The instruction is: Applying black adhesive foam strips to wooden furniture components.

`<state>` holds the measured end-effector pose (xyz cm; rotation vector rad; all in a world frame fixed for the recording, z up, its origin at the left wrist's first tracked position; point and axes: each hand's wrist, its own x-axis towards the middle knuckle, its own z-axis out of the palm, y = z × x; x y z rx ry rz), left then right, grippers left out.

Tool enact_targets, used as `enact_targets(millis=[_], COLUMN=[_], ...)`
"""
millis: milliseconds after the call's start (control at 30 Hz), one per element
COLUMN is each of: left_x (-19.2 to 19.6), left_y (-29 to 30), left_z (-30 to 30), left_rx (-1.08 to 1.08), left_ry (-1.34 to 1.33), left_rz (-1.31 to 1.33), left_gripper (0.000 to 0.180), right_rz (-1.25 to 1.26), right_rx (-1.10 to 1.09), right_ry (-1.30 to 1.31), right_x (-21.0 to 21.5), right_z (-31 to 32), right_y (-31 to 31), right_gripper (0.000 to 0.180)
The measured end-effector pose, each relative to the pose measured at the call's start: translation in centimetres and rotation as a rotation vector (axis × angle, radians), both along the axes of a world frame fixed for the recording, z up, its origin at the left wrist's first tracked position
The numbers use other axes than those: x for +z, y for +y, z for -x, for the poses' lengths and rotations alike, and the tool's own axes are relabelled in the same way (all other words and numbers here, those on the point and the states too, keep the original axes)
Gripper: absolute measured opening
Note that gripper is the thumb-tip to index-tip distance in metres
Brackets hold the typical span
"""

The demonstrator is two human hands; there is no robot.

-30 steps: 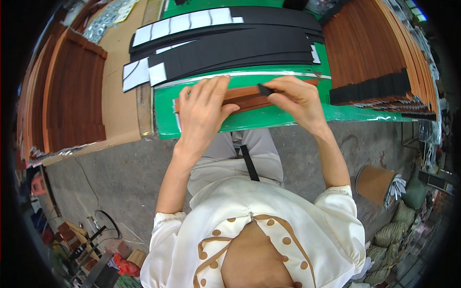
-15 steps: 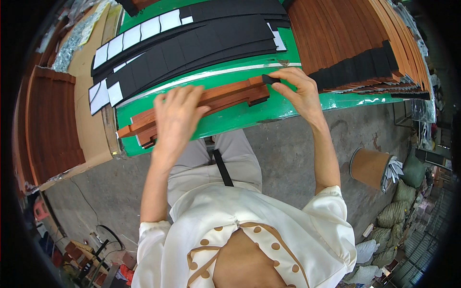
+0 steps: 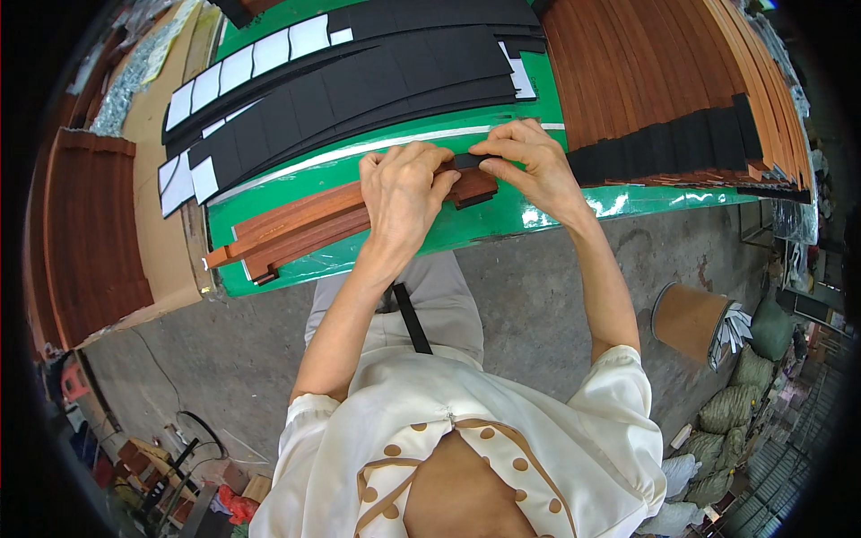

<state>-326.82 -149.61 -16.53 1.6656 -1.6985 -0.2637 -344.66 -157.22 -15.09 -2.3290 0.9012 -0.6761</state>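
Observation:
A reddish-brown wooden strip (image 3: 291,228) lies slanted along the near part of a green tabletop (image 3: 502,213), on top of one or more similar strips. Black padding (image 3: 469,161) covers its right end. My left hand (image 3: 399,193) is closed on the strip just left of the padding, fingertips at the padding's edge. Thumb and fingers of my right hand (image 3: 536,170) pinch the padding at its right end. How far the padding wraps around the wood is hidden by my fingers.
Black sheets (image 3: 359,85) with white-backed pieces (image 3: 236,72) spread over the table's far side. Stacked wooden strips with black ends (image 3: 664,139) stand at right; more brown strips (image 3: 99,233) lie on cardboard at left. A brown bin (image 3: 686,314) is on the floor.
My left hand has slid right along the strip to the black padding. My right hand has shifted slightly left and down, still pinching. The strip's left end has moved slightly left.

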Motion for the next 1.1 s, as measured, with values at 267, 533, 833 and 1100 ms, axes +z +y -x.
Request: enact_targets(millis=[267, 533, 833, 1100], left_x=[0.2, 0.1, 0.1, -0.1], left_y=[0.0, 0.0, -0.1, -0.2], left_z=[-0.2, -0.1, -0.2, -0.2], left_rx=[0.001, 0.000, -0.020, -0.038], left_ry=[-0.043, -0.026, -0.040, -0.055], left_rz=[0.021, 0.041, 0.039, 0.087], left_gripper=[0.018, 0.019, 0.020, 0.019], right_rz=[0.002, 0.059, 0.048, -0.153], right_rx=[0.003, 0.035, 0.039, -0.013], right_ry=[0.027, 0.037, 0.038, -0.082], right_x=[-0.1, -0.3, -0.3, -0.8], right_z=[-0.1, -0.1, 0.0, 1.3], right_y=[-0.3, -0.7, -0.9, -0.7], right_gripper=[0.020, 0.019, 0.018, 0.029])
